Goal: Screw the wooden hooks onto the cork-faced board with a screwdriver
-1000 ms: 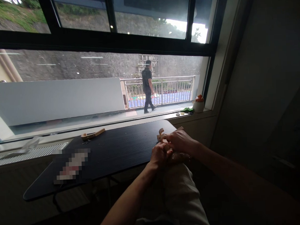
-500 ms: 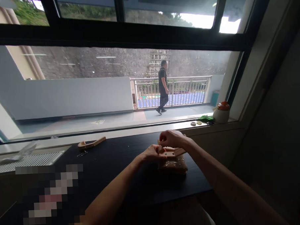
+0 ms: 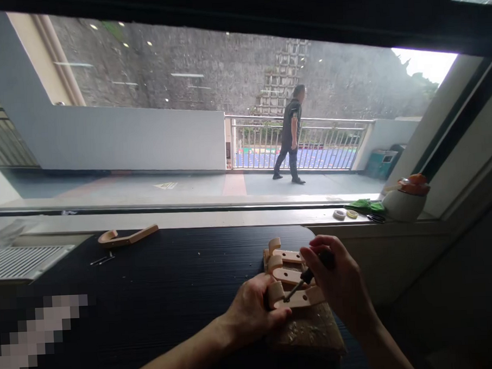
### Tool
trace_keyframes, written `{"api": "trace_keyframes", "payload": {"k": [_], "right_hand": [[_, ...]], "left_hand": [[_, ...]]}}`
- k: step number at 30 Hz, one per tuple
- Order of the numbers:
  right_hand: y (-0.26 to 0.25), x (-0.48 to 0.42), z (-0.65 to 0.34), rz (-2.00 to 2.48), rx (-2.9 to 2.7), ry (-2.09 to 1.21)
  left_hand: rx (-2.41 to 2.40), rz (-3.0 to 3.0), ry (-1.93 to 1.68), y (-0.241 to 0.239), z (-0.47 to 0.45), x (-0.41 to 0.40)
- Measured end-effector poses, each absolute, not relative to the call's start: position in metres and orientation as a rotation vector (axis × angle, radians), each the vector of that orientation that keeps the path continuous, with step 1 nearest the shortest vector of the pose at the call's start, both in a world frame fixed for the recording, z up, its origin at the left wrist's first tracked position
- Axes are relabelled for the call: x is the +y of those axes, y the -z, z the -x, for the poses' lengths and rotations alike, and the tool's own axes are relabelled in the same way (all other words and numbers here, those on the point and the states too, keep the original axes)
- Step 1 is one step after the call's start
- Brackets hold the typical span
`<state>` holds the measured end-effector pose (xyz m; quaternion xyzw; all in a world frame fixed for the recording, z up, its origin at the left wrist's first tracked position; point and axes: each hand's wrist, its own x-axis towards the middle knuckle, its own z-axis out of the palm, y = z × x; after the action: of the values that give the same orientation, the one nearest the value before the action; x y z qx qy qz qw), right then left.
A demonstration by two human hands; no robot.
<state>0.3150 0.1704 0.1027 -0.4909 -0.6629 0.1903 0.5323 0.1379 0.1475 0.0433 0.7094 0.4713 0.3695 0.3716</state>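
Observation:
My right hand is closed around the dark handle of a screwdriver. Its tip rests at a hole in the nearest pale wooden hook. With fingers and thumb, my left hand grips the curled end of that same hook. Behind it lie a second wooden hook and a third hook, side by side on a brown block wrapped in clear plastic. Another wooden hook lies loose at the table's far left, with a few screws just in front of it.
The dark table meets a window sill. Tape rolls, a green cloth and a white pot with an orange lid stand at right. Outside the window, a person walks by.
The view has tilted down and come closer. My right hand has moved to the right of the hooks, and a screwdriver now shows in it. Outside, the person has walked on rightward.

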Motion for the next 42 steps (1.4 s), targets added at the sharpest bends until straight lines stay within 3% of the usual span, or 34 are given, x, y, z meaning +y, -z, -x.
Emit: {"api": "trace_keyframes", "payload": {"k": [10, 42], "right_hand": [[-0.112, 0.19, -0.331, 1.14, -1.759, -0.204], [-0.103, 0.18, -0.31, 1.003, -2.131, -0.261]], "left_hand": [[1.121, -1.86, -1.036, -0.031, -0.14, 0.158], [1.132, -1.953, -1.13, -0.028, -0.143, 0.149]]}}
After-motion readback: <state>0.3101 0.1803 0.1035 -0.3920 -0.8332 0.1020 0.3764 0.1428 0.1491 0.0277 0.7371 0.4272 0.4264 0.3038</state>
